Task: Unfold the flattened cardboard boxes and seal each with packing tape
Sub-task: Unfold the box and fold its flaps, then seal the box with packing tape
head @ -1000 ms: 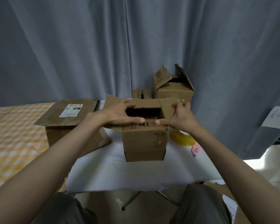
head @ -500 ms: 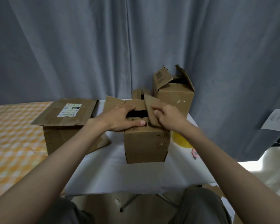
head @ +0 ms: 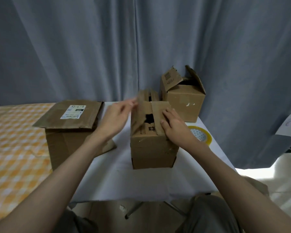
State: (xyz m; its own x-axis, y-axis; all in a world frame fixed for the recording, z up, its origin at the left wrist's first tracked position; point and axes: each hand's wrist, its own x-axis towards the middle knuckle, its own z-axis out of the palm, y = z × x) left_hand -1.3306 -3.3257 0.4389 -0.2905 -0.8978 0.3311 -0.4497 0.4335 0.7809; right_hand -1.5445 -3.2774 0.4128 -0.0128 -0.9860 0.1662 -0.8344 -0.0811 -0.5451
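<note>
The right hand [head: 174, 125] is pressing flat fingers on the right flap [head: 159, 115] of the box [head: 151, 148] at table [head: 124, 179] centre. The left hand [head: 115, 118], fingers extended, is touching the left flap [head: 138, 118]. The tape [head: 200, 135] is lying just right.

Pretty dim overall, muted grey-blue cast. Brightest patch sits low and far out past the right hand's [head: 174, 126] fingers, a blown-out white area near the frame edge. Soft shadows only, darkest just under the fingers in the gap on the middle box [head: 151, 140]. Motion blur on the left hand's [head: 115, 118] fingertips and the flap touching them. Wide-angle stretch on both forearms toward the bottom corners. Slightly soft and compressed everywhere.
</note>
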